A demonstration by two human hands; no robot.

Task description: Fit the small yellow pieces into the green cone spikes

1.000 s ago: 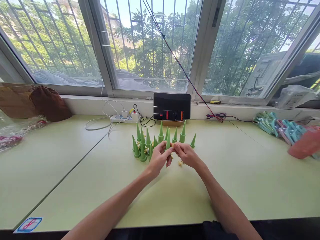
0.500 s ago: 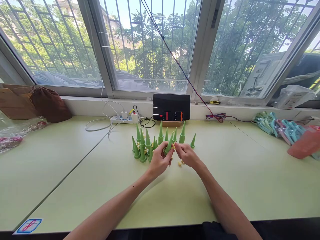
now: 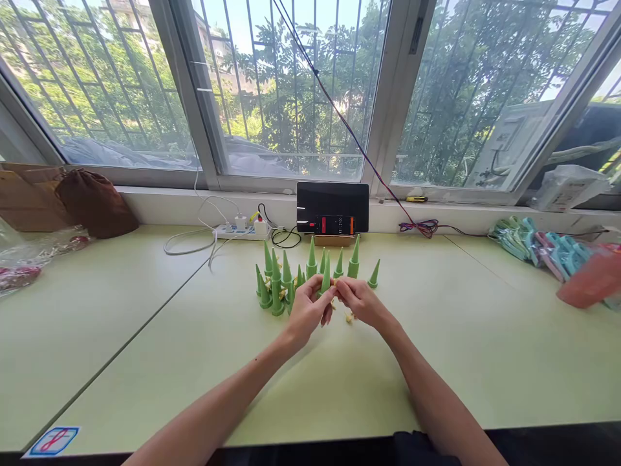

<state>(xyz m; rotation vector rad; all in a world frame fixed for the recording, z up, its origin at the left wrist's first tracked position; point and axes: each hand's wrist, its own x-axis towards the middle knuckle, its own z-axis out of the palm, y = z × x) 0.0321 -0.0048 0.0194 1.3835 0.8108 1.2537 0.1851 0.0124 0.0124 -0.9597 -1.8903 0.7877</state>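
Observation:
Near the middle of the table my left hand [image 3: 310,308] is closed around the base of a green cone [image 3: 326,273], whose tip points up. My right hand [image 3: 360,300] pinches a small yellow piece [image 3: 334,283] against the cone's right side; fingers cover most of that piece. Just left of my hands stands a cluster of several green cones [image 3: 276,288] on round bases, with small yellow bits among them. Behind my right hand another green cone [image 3: 354,259] stands upright, and a lone cone [image 3: 374,274] is farther right. Loose yellow pieces [image 3: 348,318] lie below my right hand.
A black tablet [image 3: 332,194] with a phone [image 3: 334,225] before it leans at the back. A power strip [image 3: 242,230] with cables lies left of it. Bagged pastel items [image 3: 572,252] and a red pouch [image 3: 589,278] are at right, a brown drawstring bag [image 3: 97,202] at left.
The cone in my left hand has turned from leaning right to nearly upright. My right hand has moved slightly left, bringing the yellow piece closer to the cone.

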